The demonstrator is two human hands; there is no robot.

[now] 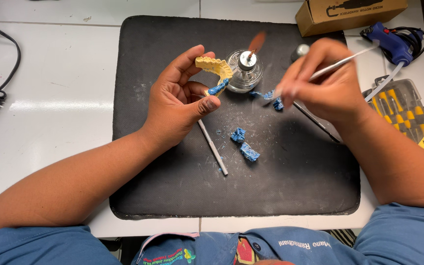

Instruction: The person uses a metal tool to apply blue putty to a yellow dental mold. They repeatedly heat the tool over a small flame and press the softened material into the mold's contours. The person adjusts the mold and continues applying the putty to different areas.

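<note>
1. Left hand (180, 95) curled around a yellow horseshoe-shaped plaster model of a row of teeth (215, 67), thumb and fingers clamped on it, held up just above the black rubber work mat (172, 186).
2. Some blue wax (218, 89) already stuck on the near end of that model, so looks like the wax work is underway, not just starting. Most of the yellow teeth still bare though.
3. Right hand (327, 83) pinched shut on a thin metal carving tool (342, 63), tip pointing down toward a small blob of blue wax (277, 103) lying on the mat between the two hands. Can't tell if the tip actually touches it, bit blurry there.
4. Small round glass spirit burner (245, 72) lit, flame up, sitting right behind the model. So heat ready for the tool.
5. Two loose blue wax chunks (244, 143) left on the mat near the middle, unused so far. Guessing plenty more to add.
6. Spare slim white-handled tool (212, 147) lying on the mat below the left hand, another dark thin one (315, 121) under the right wrist.
7. Off to the side on the white bench (60, 98): brown cardboard box (349, 14), blue glue gun (393, 45), screwdriver set in a clear case (403, 110).
</note>
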